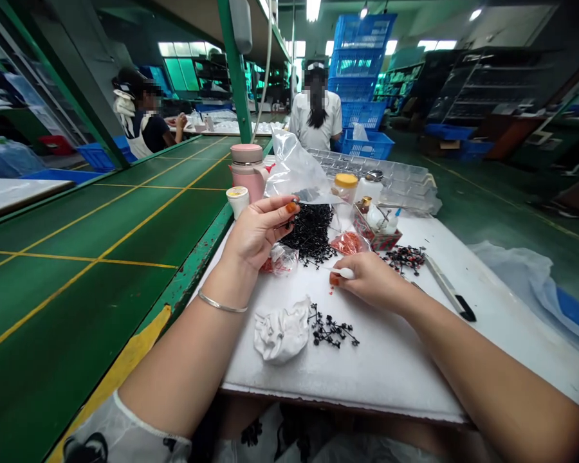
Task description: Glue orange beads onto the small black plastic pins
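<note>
My left hand is raised over the table, thumb and fingertips pinching a small black part that is mostly hidden. Close behind it spreads a large pile of black stemmed parts. My right hand rests low over the white tabletop, closed around a small white dropper whose thin tip points left. Tiny red pieces lie just below that hand. Bags of red pieces sit behind it. Nearer me are a crumpled white cloth and a small group of black parts.
A box cutter and more black-and-red parts lie on the right. Behind stand a pink flask, a yellow-lidded jar, a small box of bottles and clear trays. A green conveyor runs left; two people sit beyond.
</note>
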Demonstrator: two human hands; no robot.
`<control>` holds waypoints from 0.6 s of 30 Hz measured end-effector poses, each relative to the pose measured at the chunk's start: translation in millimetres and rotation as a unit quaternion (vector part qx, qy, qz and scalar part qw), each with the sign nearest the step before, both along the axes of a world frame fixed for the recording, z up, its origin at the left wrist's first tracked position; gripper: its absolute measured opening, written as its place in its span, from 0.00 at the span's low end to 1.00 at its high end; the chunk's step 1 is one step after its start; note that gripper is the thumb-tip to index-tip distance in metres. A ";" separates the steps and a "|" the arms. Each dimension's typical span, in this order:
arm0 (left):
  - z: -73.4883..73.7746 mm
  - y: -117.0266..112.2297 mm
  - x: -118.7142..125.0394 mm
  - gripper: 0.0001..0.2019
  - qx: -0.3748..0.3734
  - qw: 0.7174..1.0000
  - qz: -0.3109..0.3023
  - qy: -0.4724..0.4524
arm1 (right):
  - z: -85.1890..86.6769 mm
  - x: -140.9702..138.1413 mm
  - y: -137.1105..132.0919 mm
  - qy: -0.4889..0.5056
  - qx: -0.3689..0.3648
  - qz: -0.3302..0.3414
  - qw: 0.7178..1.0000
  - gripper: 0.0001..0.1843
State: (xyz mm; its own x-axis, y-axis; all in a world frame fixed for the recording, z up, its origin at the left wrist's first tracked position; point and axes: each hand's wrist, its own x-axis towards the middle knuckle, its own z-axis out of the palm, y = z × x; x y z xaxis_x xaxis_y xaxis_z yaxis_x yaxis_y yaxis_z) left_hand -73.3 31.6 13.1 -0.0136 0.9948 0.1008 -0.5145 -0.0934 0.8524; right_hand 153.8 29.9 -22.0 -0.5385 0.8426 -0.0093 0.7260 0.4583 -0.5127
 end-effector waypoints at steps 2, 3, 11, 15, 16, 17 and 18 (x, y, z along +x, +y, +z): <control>-1.2 0.7 0.5 0.08 0.003 1.000 0.001 0.007 | 0.5 2.4 0.4 0.003 0.014 0.000 1.000 0.08; -1.5 0.8 1.1 0.08 0.005 1.000 0.000 0.012 | 0.9 3.9 0.1 0.005 0.019 0.005 1.000 0.08; -3.7 -1.1 9.1 0.07 0.001 0.999 -0.019 0.033 | 0.7 4.9 -5.5 0.012 0.030 0.023 0.999 0.11; -4.9 -2.0 10.4 0.08 0.002 0.999 -0.025 0.041 | -3.2 3.5 -3.6 0.005 0.028 0.035 0.999 0.11; -4.9 -2.2 10.6 0.08 0.002 0.999 -0.025 0.042 | -4.5 3.5 -3.0 0.005 0.027 0.041 0.999 0.11; -4.8 -2.3 10.7 0.08 0.001 0.999 -0.025 0.042 | -5.9 3.4 -2.5 0.004 0.030 0.045 0.999 0.10; -4.7 -2.4 11.0 0.09 0.001 0.999 -0.026 0.043 | -7.3 3.2 -2.2 0.000 0.036 0.047 0.998 0.10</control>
State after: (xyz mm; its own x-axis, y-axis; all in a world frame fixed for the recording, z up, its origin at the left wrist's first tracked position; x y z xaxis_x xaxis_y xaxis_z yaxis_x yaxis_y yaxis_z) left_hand -62.3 29.2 8.4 0.0467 0.9938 0.1014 -0.4443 -0.0702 0.8931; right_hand 157.0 27.7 -29.3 -0.6159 0.7863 0.0498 0.6775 0.5608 -0.4759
